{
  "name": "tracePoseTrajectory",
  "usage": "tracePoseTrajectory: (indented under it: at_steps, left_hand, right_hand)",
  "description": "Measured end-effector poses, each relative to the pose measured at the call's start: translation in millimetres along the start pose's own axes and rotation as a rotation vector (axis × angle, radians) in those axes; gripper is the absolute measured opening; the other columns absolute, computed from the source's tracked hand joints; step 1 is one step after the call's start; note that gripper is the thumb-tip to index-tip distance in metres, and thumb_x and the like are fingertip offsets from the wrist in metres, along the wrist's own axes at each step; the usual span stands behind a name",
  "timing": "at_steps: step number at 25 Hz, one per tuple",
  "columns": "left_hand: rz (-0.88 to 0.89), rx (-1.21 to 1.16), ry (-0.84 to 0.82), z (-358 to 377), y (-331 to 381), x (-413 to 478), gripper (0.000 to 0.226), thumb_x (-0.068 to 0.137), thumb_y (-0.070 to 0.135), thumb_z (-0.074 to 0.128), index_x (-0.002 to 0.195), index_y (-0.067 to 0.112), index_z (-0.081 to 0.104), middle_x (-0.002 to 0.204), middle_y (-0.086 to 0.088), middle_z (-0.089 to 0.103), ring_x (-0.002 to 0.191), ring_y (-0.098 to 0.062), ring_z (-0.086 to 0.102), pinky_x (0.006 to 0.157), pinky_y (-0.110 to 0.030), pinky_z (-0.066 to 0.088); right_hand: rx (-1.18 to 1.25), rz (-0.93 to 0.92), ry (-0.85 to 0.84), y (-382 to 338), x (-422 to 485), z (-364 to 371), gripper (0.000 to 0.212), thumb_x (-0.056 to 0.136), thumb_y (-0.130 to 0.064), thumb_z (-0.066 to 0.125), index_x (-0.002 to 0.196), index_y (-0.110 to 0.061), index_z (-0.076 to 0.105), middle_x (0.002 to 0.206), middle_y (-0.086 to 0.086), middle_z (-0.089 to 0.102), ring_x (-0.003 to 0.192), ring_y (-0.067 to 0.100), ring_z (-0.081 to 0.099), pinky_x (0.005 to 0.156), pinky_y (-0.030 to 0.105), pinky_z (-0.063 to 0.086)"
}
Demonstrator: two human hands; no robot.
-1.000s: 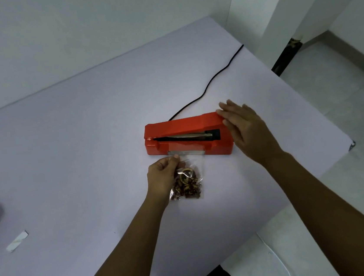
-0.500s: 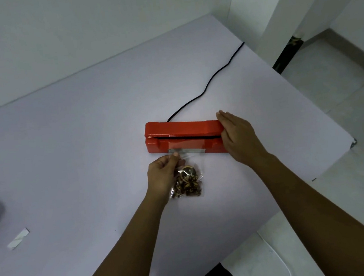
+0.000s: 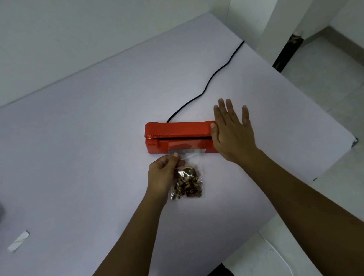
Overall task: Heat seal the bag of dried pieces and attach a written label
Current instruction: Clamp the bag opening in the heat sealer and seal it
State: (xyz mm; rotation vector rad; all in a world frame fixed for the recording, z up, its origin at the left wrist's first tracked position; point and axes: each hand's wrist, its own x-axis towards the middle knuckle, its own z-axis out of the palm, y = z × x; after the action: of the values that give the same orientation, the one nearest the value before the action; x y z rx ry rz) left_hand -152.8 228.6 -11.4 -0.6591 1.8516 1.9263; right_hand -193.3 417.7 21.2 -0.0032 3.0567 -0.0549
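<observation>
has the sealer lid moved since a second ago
Yes. The red sealer's lid has swung down toward its base, pressed by the right hand; only a thin dark slit remains over the bag.

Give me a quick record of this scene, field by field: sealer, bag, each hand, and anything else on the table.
sealer: red, lid down on the bag's top edge
bag: clear, dried pieces inside
left hand: pinching the bag's upper left corner
right hand: flat on the sealer's right end
cord: black, behind the sealer
paper strip: white, far left
</observation>
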Motion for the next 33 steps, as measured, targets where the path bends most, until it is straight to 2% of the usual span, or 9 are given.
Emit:
tracePoseTrajectory:
  at_steps: [3, 6, 11, 17, 24, 30, 33]
  left_hand:
    - [0.003, 0.0, -0.003, 1, 0, -2, 0.023, 0.092, 0.028, 0.056, 0.094, 0.009, 0.068, 0.091, -0.007, 0.072, 0.08, -0.016, 0.069, 0.063, -0.022, 0.052]
    - [0.001, -0.001, -0.007, 0, -1, -2, 0.024, 0.092, 0.027, 0.056, 0.095, 0.007, 0.069, 0.091, -0.007, 0.073, 0.078, -0.014, 0.07, 0.059, -0.019, 0.052]
    - [0.005, 0.009, 0.0, 1, -2, 0, 0.024, 0.092, 0.027, 0.057, 0.093, 0.007, 0.069, 0.091, -0.008, 0.073, 0.079, -0.016, 0.069, 0.064, -0.022, 0.052]
    - [-0.006, 0.003, -0.011, -1, -7, 3, 0.024, 0.091, 0.028, 0.058, 0.093, 0.006, 0.07, 0.092, -0.01, 0.074, 0.087, -0.023, 0.07, 0.078, -0.033, 0.056]
    - [-0.009, -0.003, 0.008, 0, -6, 2, 0.022, 0.09, 0.027, 0.06, 0.086, 0.008, 0.071, 0.086, -0.011, 0.073, 0.081, -0.024, 0.069, 0.078, -0.034, 0.056]
    - [0.004, 0.007, 0.0, -2, -3, -2, 0.021, 0.09, 0.025, 0.059, 0.086, 0.009, 0.071, 0.079, -0.005, 0.073, 0.069, -0.012, 0.069, 0.065, -0.022, 0.055]
    - [0.008, 0.022, 0.005, -1, -2, -2, 0.021, 0.09, 0.025, 0.058, 0.085, 0.009, 0.071, 0.077, -0.003, 0.072, 0.067, -0.01, 0.068, 0.064, -0.021, 0.054]
  right_hand:
    - [0.07, -0.009, -0.037, 1, 3, 1, 0.054, 0.098, -0.032, 0.013, 0.146, -0.009, 0.003, 0.157, 0.008, -0.002, 0.144, 0.021, -0.007, 0.112, 0.042, -0.011]
    - [0.142, -0.018, -0.016, 2, 1, 4, 0.058, 0.094, -0.034, 0.01, 0.146, -0.01, 0.006, 0.157, 0.008, 0.001, 0.144, 0.021, -0.005, 0.113, 0.04, -0.008]
    - [0.24, -0.035, 0.007, 3, 2, 7, 0.062, 0.09, -0.035, 0.011, 0.146, -0.009, 0.012, 0.157, 0.009, 0.007, 0.145, 0.022, 0.0, 0.113, 0.035, -0.005]
    - [0.279, -0.037, 0.036, 5, 1, 10, 0.06, 0.092, -0.034, 0.014, 0.145, -0.008, 0.015, 0.156, 0.01, 0.01, 0.144, 0.023, 0.003, 0.114, 0.035, -0.003]
    - [0.296, -0.042, 0.046, 5, 0, 12, 0.059, 0.092, -0.034, 0.015, 0.146, -0.009, 0.015, 0.157, 0.009, 0.011, 0.144, 0.024, 0.004, 0.114, 0.037, -0.002]
    - [0.294, -0.045, 0.052, 3, -1, 12, 0.059, 0.093, -0.034, 0.015, 0.146, -0.009, 0.014, 0.156, 0.009, 0.011, 0.144, 0.025, 0.004, 0.113, 0.036, -0.002]
    - [0.288, -0.043, 0.06, 3, -1, 12, 0.058, 0.093, -0.033, 0.016, 0.145, -0.008, 0.015, 0.156, 0.01, 0.012, 0.144, 0.025, 0.005, 0.113, 0.036, -0.003]
